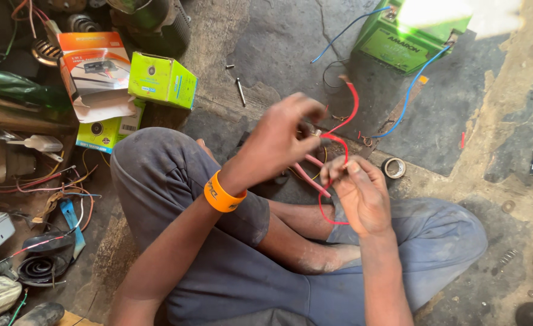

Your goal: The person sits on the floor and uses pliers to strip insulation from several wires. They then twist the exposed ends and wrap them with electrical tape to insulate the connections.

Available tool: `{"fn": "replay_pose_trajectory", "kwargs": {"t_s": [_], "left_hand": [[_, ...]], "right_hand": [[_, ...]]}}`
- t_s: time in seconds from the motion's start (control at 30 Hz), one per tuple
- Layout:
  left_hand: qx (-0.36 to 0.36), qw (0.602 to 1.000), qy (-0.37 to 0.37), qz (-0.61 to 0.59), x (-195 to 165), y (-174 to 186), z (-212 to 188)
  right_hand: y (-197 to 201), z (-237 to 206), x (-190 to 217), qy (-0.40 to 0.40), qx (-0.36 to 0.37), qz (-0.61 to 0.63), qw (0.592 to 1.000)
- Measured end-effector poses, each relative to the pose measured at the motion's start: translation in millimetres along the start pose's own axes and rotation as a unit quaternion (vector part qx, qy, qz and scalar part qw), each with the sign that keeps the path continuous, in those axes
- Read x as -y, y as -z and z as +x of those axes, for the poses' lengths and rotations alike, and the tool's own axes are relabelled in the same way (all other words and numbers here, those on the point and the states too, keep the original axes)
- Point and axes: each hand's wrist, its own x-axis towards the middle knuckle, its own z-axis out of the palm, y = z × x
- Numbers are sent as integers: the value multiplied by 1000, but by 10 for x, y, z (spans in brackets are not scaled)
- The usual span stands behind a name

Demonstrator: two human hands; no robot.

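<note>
Head view: you sit cross-legged on the floor (290, 54).
Left hand (278, 142): your grip is pinched shut on a small metal part where the red wire (339, 140) ends.
Right hand (360, 193): your grip is closed on the same red wire, lower down.
Red wire: it loops between your hands, above your lap.
Tip: hold the wire still and keep it straight near the end.
Nearby: green battery (408, 36), tape roll (393, 167).

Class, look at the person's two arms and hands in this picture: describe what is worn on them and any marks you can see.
Both arms are bare, with no sleeves or gloves showing. The left hand has an orange wristband with dark lettering at the wrist. The right hand wears nothing. Both hands look dusty and smudged.
</note>
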Motion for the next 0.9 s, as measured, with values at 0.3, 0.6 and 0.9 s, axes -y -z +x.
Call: {"fn": "replay_pose_trajectory", "kwargs": {"t_s": [0.3,0.6,0.9], "left_hand": [[202,970,82,-108,143,-253,-122],[47,989,54,-129,24,-518,-160],[137,976,97,-139,-55,-414,-103]], "right_hand": [[-105,111,45,72,-84,-43,993],[63,164,50,105,-129,-82,983],[164,186,-19,124,-136,-90,979]]}}
